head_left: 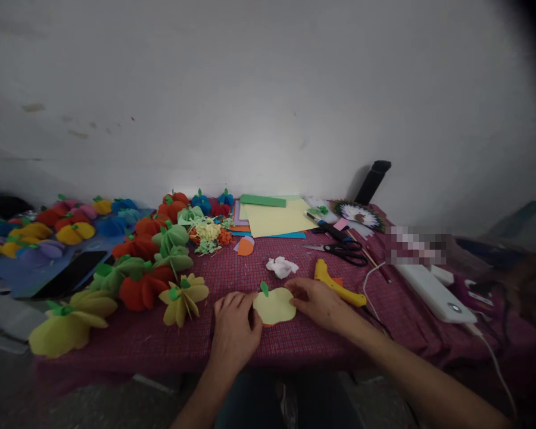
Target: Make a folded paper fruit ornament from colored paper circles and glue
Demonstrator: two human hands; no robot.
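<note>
A pale yellow paper pumpkin cutout point(274, 306) with a small green stem lies in front of me near the table's front edge. A thin orange edge shows beneath it. My left hand point(237, 322) holds its left side, thumb and curled fingers at the rim. On the opposite side, the fingertips of my right hand point(317, 302) pinch the right edge. Just behind the cutout sits a crumpled white tissue point(281, 266). A yellow glue gun point(335, 286) lies beyond my right hand, and black-handled scissors point(343, 253) rest behind that.
Several folded paper pumpkins point(147, 286) crowd the left side. Yellow paper sheets point(277, 217), paper scraps point(208, 232) and a utility knife point(330, 227) lie toward the wall. At right are a white power bank point(435, 295) and its cable point(495, 357).
</note>
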